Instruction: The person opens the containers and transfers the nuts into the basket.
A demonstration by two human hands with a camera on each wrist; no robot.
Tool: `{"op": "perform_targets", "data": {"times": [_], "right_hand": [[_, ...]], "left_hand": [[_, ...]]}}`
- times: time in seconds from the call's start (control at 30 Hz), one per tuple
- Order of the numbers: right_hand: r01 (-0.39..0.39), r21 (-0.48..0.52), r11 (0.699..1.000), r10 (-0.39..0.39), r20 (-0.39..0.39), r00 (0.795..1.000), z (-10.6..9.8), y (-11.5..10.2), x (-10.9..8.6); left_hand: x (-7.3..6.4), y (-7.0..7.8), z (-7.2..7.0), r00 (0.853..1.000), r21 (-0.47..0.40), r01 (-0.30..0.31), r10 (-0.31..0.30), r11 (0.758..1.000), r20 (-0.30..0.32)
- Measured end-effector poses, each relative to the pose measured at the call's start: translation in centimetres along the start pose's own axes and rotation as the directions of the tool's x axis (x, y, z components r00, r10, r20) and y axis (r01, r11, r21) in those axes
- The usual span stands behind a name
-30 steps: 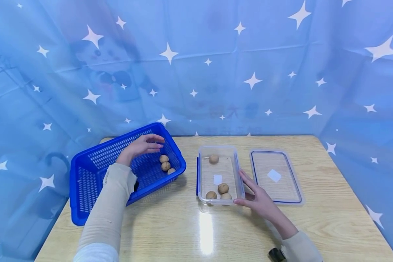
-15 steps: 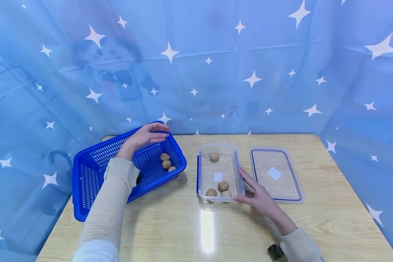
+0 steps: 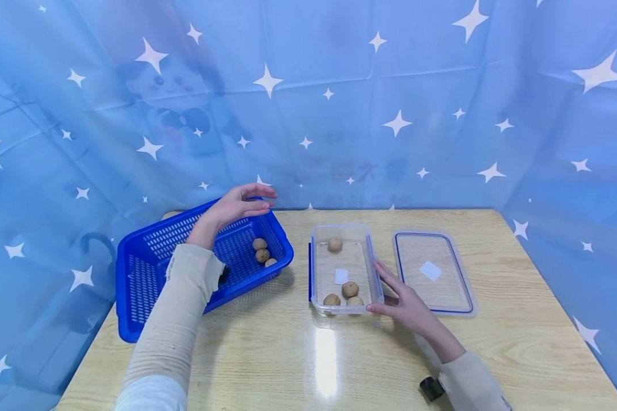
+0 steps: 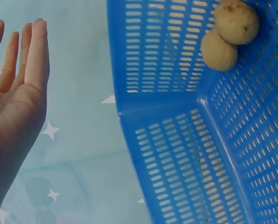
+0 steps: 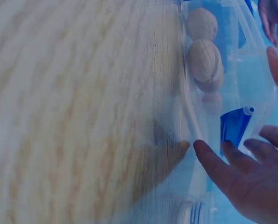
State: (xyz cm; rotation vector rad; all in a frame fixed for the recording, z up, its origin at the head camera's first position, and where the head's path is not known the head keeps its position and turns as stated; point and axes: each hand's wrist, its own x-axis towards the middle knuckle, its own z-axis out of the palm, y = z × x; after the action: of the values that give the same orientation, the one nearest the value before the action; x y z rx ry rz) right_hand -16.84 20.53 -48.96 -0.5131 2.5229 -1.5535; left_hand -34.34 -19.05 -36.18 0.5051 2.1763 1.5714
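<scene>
My left hand [image 3: 236,204] hovers above the far rim of the blue plastic basket [image 3: 161,251], holding nothing. Its fingers [image 4: 36,58] are extended in the left wrist view, apart from the basket. Three walnuts [image 3: 262,255] lie at the basket's right end. To the right stands a clear plastic box [image 3: 352,257] with several walnuts [image 3: 349,289] in it, most of them near its front. My right hand [image 3: 406,308] rests at the box's right side, thumb by the front corner. In the right wrist view its fingers [image 5: 218,168] are spread beside the box, not curled round it.
A clear lid [image 3: 449,291] with a blue seal lies flat on the wooden table [image 3: 267,365], right of the box. A blue flap [image 3: 310,274] hangs along the box's left side. Behind the table hangs a blue curtain [image 3: 319,120] with white stars.
My left hand has risen and shifted right and away, from inside the basket to above its far rim. My right hand stays at the box.
</scene>
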Motion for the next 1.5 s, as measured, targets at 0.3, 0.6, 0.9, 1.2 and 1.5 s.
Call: {"op": "perform_targets", "data": {"times": [0.3,0.6,0.9,1.2,1.5], "right_hand": [[-0.003,0.017,1.000,0.003,0.001,1.000,-0.1,0.2,0.0],[-0.007,0.027,1.000,0.007,0.005,1.000,0.0,0.3,0.1],[0.009,0.026,1.000,-0.009,0.002,1.000,0.0,0.4,0.2],[0.013,0.029,0.999,-0.013,0.000,1.000,0.0,0.4,0.2],[0.004,0.035,0.999,-0.004,0.004,1.000,-0.1,0.3,0.1]], "left_hand": [[0.4,1.0,1.3,0.999,0.067,-0.035,0.034,0.997,0.016],[0.7,1.9,3.2,0.997,0.114,-0.073,0.071,0.991,0.019],[1.4,2.8,5.0,0.995,0.093,-0.099,0.096,0.991,0.035],[2.0,2.9,6.9,0.990,0.006,-0.132,0.132,0.991,-0.045],[2.8,2.6,10.3,0.968,0.026,-0.150,0.152,0.988,-0.201]]}}
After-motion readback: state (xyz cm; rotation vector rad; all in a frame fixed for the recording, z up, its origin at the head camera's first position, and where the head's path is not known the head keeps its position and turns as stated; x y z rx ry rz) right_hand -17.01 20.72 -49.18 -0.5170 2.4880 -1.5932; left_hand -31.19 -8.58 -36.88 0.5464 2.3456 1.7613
